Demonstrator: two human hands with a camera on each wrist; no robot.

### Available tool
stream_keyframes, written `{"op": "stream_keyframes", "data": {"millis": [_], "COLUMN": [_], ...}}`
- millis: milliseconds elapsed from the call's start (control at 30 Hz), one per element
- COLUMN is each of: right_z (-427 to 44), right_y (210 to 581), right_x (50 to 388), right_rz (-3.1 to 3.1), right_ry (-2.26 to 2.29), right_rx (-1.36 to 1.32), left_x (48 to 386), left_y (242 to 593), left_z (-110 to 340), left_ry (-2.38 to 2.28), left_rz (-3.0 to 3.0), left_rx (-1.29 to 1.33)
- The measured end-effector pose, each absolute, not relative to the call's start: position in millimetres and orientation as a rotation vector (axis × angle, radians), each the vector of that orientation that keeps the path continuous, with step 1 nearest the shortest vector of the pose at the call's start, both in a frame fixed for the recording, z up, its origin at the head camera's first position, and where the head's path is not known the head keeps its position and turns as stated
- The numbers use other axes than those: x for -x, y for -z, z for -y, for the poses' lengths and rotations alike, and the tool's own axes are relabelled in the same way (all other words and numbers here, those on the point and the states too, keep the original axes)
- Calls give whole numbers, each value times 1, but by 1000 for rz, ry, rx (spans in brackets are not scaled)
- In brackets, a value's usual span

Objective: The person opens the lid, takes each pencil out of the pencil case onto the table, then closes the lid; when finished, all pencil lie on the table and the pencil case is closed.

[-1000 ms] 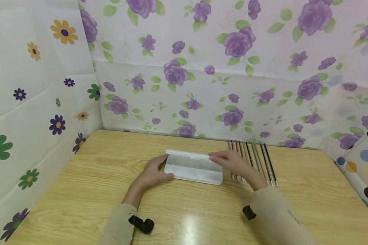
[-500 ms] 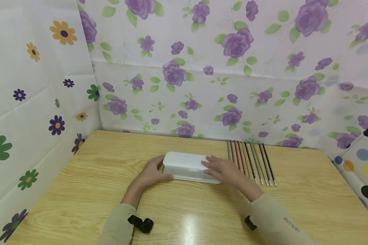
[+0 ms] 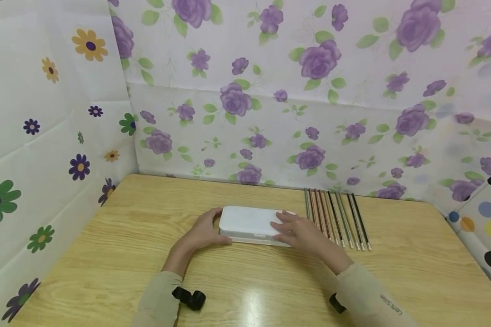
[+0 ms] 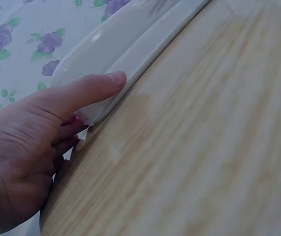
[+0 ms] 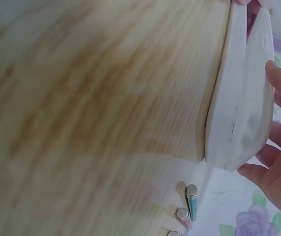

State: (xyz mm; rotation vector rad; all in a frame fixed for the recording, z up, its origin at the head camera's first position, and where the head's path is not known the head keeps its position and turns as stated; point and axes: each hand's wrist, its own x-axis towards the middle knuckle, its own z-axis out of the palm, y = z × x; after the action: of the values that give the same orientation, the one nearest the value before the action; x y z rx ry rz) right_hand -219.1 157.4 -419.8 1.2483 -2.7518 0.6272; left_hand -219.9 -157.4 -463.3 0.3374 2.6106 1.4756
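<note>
A white pencil case (image 3: 245, 219) lies on the table with its lid lowered over the base. In the right wrist view a narrow gap shows between the lid (image 5: 258, 73) and the base (image 5: 229, 103). My left hand (image 3: 202, 232) holds the case's left end, thumb along the front edge and fingers around the far side. My right hand (image 3: 300, 234) rests on the right part of the lid, its fingers spread and fairly straight. The inside of the case is hidden.
Several pencils (image 3: 337, 218) lie side by side just right of the case, eraser ends toward me. The wooden table (image 3: 245, 281) reaches back to a flowered cloth (image 3: 270, 136), and another flowered cloth (image 3: 57, 159) hangs at the left.
The lid has swung down toward me from standing open to lying over the base. My right hand has moved with it onto the lid's top; my left hand has kept its hold.
</note>
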Motion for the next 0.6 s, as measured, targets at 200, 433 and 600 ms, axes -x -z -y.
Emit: {"op": "stream_keyframes", "data": {"millis": [200, 433, 600], "right_z": [-160, -161, -158], "right_y": [423, 431, 433], "right_x": [217, 215, 213], "right_rz": [2721, 2771, 2757], "right_ry": [-606, -709, -661], "right_rx": [-1280, -1252, -1247], "left_x": [221, 222, 221], "left_y": [461, 461, 462], "left_z": [155, 155, 157], "left_ry": [-1446, -1446, -1434], "left_rz": [-2615, -2619, -2633], "left_rx": [-398, -426, -460]}}
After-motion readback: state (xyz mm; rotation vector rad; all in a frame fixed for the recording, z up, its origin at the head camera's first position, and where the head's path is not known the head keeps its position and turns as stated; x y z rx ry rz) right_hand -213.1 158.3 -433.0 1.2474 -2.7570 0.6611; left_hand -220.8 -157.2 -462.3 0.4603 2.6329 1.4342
